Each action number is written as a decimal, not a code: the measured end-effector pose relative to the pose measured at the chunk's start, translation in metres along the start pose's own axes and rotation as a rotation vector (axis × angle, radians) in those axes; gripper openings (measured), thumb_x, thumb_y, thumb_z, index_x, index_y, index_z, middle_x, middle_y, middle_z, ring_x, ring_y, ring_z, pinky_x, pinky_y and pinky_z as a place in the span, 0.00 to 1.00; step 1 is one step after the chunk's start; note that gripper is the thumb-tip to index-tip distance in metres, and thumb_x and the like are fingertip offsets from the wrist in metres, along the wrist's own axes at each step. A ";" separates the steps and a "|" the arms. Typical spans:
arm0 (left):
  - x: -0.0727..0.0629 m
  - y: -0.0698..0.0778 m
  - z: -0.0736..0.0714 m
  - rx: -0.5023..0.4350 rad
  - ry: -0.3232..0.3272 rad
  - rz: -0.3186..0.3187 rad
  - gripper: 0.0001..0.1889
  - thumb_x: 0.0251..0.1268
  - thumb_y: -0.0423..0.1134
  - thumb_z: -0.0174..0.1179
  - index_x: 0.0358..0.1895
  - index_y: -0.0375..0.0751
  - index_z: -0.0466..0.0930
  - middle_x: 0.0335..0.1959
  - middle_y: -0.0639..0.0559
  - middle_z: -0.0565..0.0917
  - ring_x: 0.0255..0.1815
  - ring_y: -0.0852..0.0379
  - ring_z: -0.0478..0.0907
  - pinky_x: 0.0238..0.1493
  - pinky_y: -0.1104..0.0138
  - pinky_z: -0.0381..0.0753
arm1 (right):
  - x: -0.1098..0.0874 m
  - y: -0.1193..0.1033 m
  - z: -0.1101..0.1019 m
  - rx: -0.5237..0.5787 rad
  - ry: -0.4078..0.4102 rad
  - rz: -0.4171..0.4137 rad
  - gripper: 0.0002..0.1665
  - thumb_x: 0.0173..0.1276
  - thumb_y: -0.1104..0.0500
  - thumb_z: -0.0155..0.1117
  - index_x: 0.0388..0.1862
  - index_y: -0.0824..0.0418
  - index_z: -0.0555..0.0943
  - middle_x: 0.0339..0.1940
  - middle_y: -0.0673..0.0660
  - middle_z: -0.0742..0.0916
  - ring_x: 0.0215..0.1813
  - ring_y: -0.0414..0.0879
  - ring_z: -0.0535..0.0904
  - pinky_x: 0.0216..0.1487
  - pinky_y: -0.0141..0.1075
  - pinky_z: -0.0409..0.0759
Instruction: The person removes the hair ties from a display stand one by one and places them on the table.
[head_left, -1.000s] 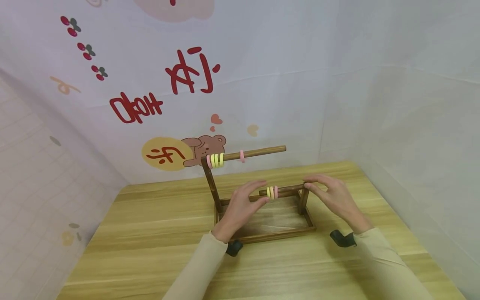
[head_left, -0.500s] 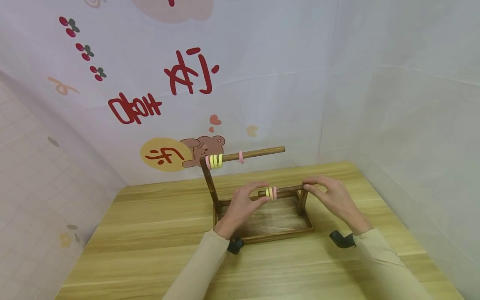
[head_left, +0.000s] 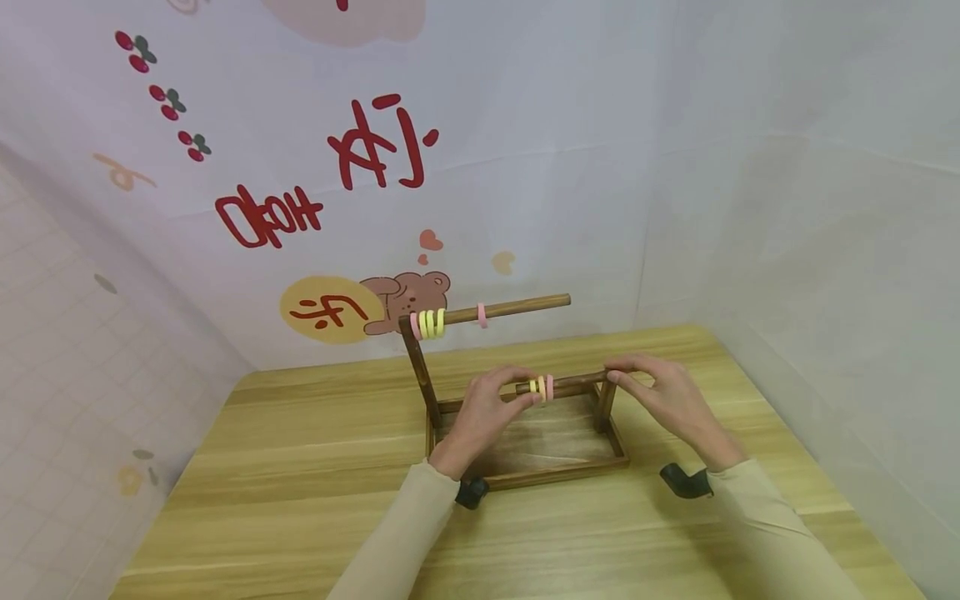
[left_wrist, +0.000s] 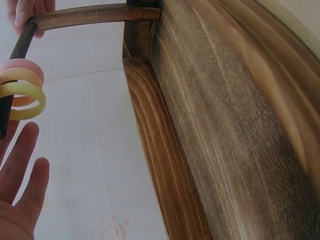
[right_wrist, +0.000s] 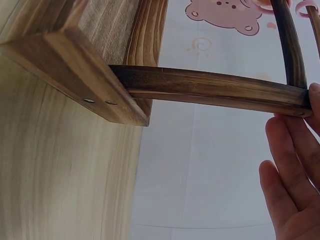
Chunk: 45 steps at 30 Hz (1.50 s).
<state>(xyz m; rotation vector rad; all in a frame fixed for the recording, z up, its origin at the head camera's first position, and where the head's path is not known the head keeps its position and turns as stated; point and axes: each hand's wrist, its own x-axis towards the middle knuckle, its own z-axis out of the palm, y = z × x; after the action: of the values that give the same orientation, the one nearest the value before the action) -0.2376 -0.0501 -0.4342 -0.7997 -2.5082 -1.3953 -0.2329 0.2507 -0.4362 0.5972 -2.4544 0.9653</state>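
A dark wooden stand (head_left: pixel 558 473) has a tray-like base and two posts, each bearing a horizontal rod. On the lower rod (head_left: pixel 581 380) hang two yellow rings and a pink ring (head_left: pixel 550 387), near its free left end. My left hand (head_left: pixel 480 417) pinches the outermost yellow ring (left_wrist: pixel 36 94) between thumb and index finger; its other fingers are extended in the left wrist view. My right hand (head_left: pixel 671 400) grips the top of the short post (right_wrist: pixel 215 90), where the lower rod joins it. Part of its thumb and index finger lies outside the right wrist view.
The longer upper rod (head_left: pixel 528 307) carries several yellow and pink rings bunched by the tall post (head_left: pixel 422 371). A single pink ring (head_left: pixel 482 315) sits farther along it. The stand rests on a wood-grain table (head_left: pixel 315 492), with a printed white cloth (head_left: pixel 570 192) behind.
My left thumb and index finger have closed slightly onto the outer yellow ring. My right hand keeps its grip on the post; the view has shifted slightly.
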 end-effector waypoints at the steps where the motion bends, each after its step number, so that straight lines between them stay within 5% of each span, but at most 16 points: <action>1: 0.000 0.000 0.000 0.002 0.005 0.008 0.17 0.68 0.41 0.71 0.58 0.42 0.86 0.55 0.51 0.88 0.60 0.54 0.83 0.63 0.55 0.80 | 0.000 0.000 -0.001 0.001 -0.004 0.004 0.10 0.73 0.59 0.71 0.51 0.57 0.90 0.48 0.54 0.92 0.53 0.56 0.88 0.54 0.54 0.81; 33: -0.007 0.001 -0.008 -0.012 0.075 0.112 0.15 0.68 0.38 0.70 0.56 0.41 0.88 0.54 0.50 0.87 0.53 0.55 0.83 0.56 0.55 0.84 | 0.001 -0.005 -0.003 0.012 -0.027 0.012 0.11 0.74 0.59 0.69 0.51 0.59 0.89 0.47 0.56 0.92 0.52 0.58 0.88 0.52 0.58 0.82; 45: -0.012 0.003 -0.015 0.021 0.079 0.090 0.17 0.70 0.40 0.69 0.60 0.44 0.86 0.59 0.51 0.85 0.56 0.51 0.82 0.59 0.52 0.82 | -0.001 -0.004 -0.003 -0.010 -0.027 0.021 0.10 0.73 0.58 0.70 0.50 0.59 0.89 0.47 0.56 0.92 0.52 0.58 0.88 0.52 0.56 0.83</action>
<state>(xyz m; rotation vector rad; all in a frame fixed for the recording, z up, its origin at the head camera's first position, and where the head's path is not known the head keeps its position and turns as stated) -0.2277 -0.0660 -0.4286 -0.8256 -2.3926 -1.3423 -0.2298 0.2505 -0.4329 0.5856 -2.4929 0.9580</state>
